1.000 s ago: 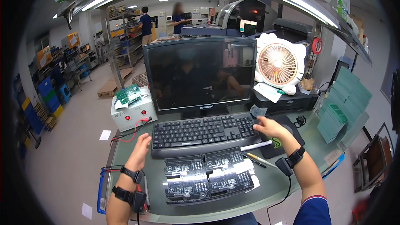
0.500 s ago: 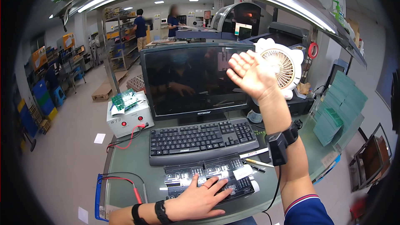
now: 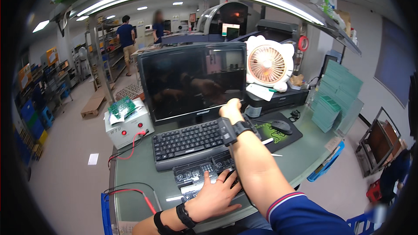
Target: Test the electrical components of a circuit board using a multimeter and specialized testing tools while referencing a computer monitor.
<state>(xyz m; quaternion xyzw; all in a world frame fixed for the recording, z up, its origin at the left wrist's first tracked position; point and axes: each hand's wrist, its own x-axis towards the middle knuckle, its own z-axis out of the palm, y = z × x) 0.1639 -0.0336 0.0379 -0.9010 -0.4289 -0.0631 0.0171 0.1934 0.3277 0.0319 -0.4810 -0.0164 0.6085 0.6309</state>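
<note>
My left hand lies open, fingers spread, on the near part of several black printed panels on the bench. My right arm reaches forward over the keyboard. At its end, my right hand is in front of the lower right corner of the monitor; its fingers are turned away and hidden, so I cannot tell what they hold or touch. The right forearm covers the right part of the panels and keyboard. The monitor's screen is dark and mirrors both hands.
To the right are a mouse on a black mat, a white fan, a black printer and stacked green sheets. A white power box with green circuit boards on top stands left. Red and black leads lie near front left.
My right hand has come down from in front of the fan to the monitor's lower corner, turning over. My left hand stays on the panels. The view has shifted right.
</note>
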